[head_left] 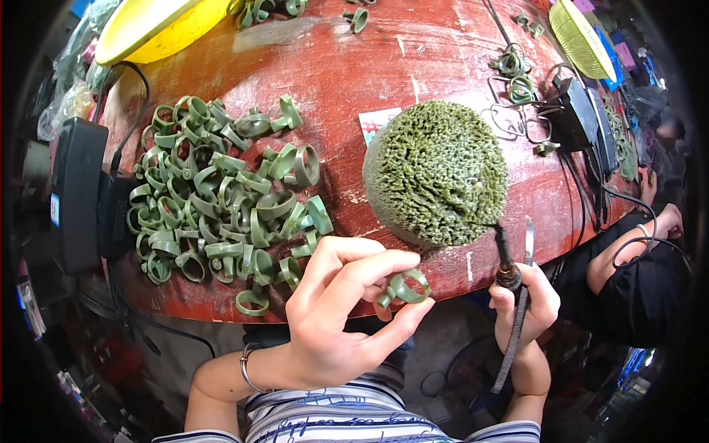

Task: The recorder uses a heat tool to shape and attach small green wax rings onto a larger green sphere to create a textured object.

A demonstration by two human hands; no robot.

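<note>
My left hand [354, 303] pinches a glossy green ring [408, 286] between thumb and fingers, just off the table's front edge. In my right hand [528, 303] is a heated wax pen [504, 251] with a dark shaft and a grey braided cord [511, 347]. Its thin tip lies against the lower right of a big round green wax-like lump [436, 173], whose top is rough and pitted. A slim metal blade [529, 238] also sticks up from my right hand. Left of the lump spreads a heap of similar green rings [221, 192], with one ring [252, 303] near the edge.
A black power box [77, 196] with cables stands at the left of the red table [347, 81]. More black devices [580, 118] and wires are at the right. A yellow basin [185, 40] and a yellow basket [583, 40] sit farther back. Another person's arm [628, 251] shows at right.
</note>
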